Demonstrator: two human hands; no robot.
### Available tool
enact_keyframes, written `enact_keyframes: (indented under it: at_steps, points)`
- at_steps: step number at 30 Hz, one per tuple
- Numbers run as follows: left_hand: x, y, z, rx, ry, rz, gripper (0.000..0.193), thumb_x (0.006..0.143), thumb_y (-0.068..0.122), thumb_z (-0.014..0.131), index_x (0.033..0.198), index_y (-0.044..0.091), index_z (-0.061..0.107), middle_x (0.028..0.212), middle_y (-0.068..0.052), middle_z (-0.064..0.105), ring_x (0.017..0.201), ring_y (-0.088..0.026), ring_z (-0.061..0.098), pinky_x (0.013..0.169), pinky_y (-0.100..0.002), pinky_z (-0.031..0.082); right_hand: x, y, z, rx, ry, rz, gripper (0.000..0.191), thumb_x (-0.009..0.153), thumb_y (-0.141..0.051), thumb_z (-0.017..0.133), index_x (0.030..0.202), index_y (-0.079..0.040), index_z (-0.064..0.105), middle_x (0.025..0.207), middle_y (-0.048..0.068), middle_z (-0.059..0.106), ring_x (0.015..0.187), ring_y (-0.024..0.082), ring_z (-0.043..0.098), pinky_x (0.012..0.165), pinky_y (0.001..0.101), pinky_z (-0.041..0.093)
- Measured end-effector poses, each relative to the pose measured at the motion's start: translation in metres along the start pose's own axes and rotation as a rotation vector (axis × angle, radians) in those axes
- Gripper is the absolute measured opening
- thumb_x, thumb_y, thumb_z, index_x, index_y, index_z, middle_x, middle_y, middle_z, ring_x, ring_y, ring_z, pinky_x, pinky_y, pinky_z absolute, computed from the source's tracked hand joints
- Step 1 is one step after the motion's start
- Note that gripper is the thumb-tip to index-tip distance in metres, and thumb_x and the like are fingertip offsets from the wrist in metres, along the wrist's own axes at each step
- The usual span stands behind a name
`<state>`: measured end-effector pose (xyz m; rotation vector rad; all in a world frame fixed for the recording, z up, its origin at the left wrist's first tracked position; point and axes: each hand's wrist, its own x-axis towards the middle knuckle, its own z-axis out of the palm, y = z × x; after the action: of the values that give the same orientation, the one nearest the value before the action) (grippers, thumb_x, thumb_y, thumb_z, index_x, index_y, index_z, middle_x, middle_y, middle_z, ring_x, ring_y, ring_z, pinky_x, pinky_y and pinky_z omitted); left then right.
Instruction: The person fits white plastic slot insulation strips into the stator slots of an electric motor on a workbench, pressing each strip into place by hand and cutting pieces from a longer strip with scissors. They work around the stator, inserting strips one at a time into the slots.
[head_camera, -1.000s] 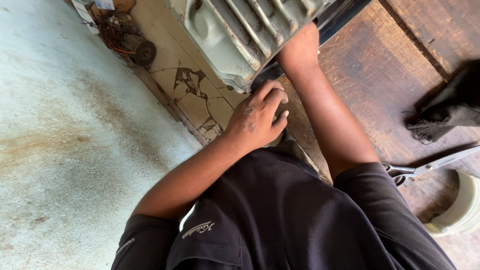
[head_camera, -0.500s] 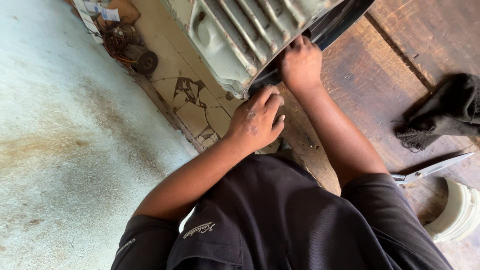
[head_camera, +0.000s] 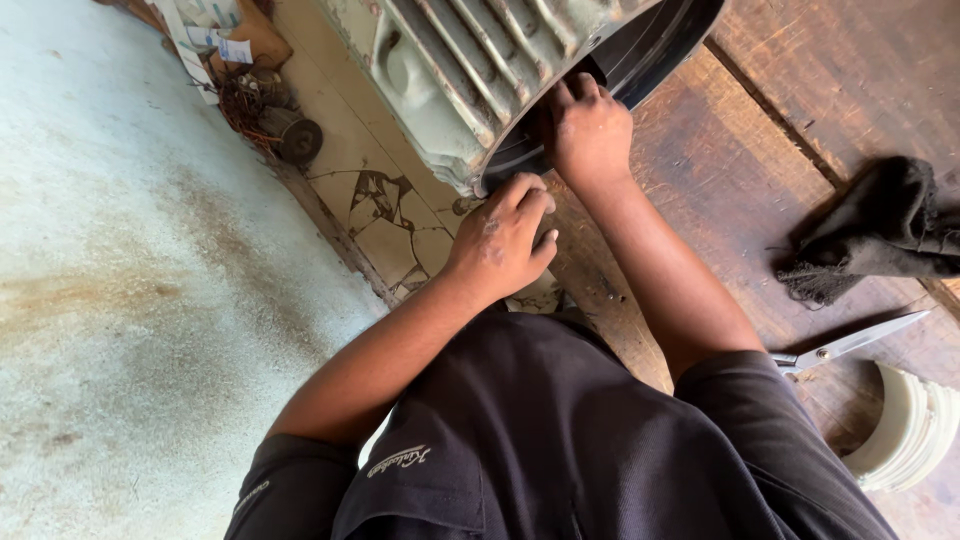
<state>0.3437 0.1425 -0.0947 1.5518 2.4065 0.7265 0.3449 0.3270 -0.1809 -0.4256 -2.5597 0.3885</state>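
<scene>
From up here I am looking straight down over the person's dark shirt at a big ribbed motor housing (head_camera: 480, 70), pale green and worn, lying on its side at about 12 o'clock in the head view. Its open end, a dark round rim (head_camera: 660, 45), faces toward 1 o'clock.

The left hand (head_camera: 500, 245) sits just under the housing's lower edge at roughly 11 o'clock from the chest, fingers curled and bunched against the casting; I cannot tell whether it pinches something small or only braces there. The right hand (head_camera: 590, 130) is higher, at 12 o'clock, fingers bent and pressed into the gap where the dark rim meets the ribbed shell (the fingertips are hidden in shadow, so whether it grips a part I cannot tell).

As for progress, my reading is that the work on the housing's end is mid-way: both hands are on the joint, no loose part shows in either, and nothing freed from the motor lies beside it.

Around them: wooden floor planks (head_camera: 800, 90) under the motor, a dark rag (head_camera: 880, 240) at 3 o'clock, scissors (head_camera: 850, 345) just below it lying flat and apart from both hands, and a white ring-shaped piece (head_camera: 910, 430) at 4 o'clock. At 10 o'clock a small tangle of wire and a wheel (head_camera: 285, 125) rests beside the concrete floor (head_camera: 120, 300).
</scene>
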Motion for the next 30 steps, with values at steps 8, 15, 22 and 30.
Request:
enact_keyframes:
  at_steps: [8,15,22,30]
  points:
    - [0.001,-0.002,0.000,0.025,-0.039,-0.032,0.029,0.085,0.020,0.075,0.105,0.008,0.057,0.116,-0.007,0.056,0.103,-0.029,0.065,0.082,-0.044,0.056,0.008,-0.003,0.009,-0.151,0.077,-0.131,0.032,0.090,-0.020,0.066,0.114,0.000,0.070,0.113,0.019,0.068,0.091,0.030,0.068,0.072,0.0412,0.054]
    - [0.002,-0.001,0.006,0.044,0.005,-0.003,0.028,0.084,0.019,0.076,0.103,0.009,0.057,0.116,-0.007,0.055,0.107,-0.029,0.063,0.087,-0.044,0.056,0.035,-0.015,-0.006,-0.080,-0.008,-0.049,0.026,0.088,-0.025,0.071,0.104,-0.005,0.069,0.103,0.017,0.067,0.092,0.033,0.070,0.073,0.0423,0.056]
    - [0.004,0.003,0.007,0.042,0.019,-0.019,0.028,0.084,0.019,0.076,0.101,0.007,0.058,0.114,-0.007,0.055,0.106,-0.029,0.062,0.084,-0.044,0.055,0.014,-0.014,-0.026,0.047,0.054,0.040,0.021,0.093,-0.026,0.073,0.100,-0.007,0.070,0.097,0.015,0.067,0.085,0.033,0.069,0.066,0.0446,0.054]
    - [0.004,0.003,0.006,0.042,-0.013,-0.042,0.028,0.084,0.019,0.076,0.101,0.007,0.058,0.112,-0.008,0.055,0.102,-0.028,0.063,0.082,-0.044,0.055,0.012,-0.002,0.002,-0.084,0.096,-0.140,0.027,0.085,-0.017,0.073,0.108,-0.002,0.070,0.109,0.015,0.068,0.094,0.030,0.068,0.075,0.0408,0.054]
